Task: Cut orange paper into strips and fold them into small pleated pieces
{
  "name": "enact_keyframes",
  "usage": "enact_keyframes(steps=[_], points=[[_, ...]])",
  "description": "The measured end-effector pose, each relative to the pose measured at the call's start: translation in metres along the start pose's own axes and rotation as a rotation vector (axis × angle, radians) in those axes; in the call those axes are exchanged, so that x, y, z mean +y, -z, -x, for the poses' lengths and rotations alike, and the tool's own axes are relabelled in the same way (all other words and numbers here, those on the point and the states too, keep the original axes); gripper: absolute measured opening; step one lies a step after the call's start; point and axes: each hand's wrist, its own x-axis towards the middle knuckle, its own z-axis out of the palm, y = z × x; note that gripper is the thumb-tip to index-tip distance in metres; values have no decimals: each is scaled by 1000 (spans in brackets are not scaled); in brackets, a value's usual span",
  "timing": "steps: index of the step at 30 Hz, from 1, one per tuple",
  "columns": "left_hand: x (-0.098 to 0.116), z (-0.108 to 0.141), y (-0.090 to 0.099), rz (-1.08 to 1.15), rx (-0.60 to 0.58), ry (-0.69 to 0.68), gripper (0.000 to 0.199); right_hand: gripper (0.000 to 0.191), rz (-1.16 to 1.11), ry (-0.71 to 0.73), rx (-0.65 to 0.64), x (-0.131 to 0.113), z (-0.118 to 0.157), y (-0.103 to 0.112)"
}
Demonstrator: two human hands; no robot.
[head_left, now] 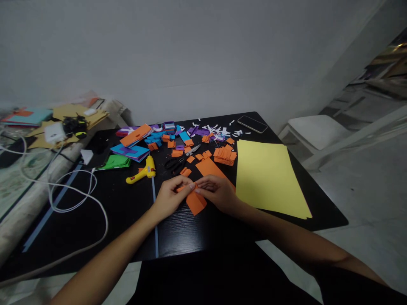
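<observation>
Left hand (171, 195) and right hand (218, 192): fingers pinching orange paper (196, 203) at the table's (182, 233) near edge; its upper part hidden by fingertips. Orange sheet (210, 168) behind, partly covered by right hand. Small scraps (219, 132) near phone (252, 123), seemingly white and purple, outlines indistinct.

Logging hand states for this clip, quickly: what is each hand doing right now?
Left hand: closed, pinching the folded orange paper.
Right hand: closed, fingertips pinching the same paper.
</observation>
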Motion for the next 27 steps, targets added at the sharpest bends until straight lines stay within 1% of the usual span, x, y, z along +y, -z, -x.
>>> enact_keyframes(steps=[13, 18, 22, 27], points=[[-1, 0, 0, 24, 12, -4, 22, 22, -6, 13, -2, 0, 0, -1], [-3, 1, -1, 114, 10, 61, 27, 25, 11, 7, 9, -2, 0, -1], [-4, 0, -1, 197, 28, 123, 32, 28, -23, 6, 19, -3, -1, -1], [-3, -1, -1, 215, 44, 135, 33, 25, -71, -18, 36, -4, -2, -1]])
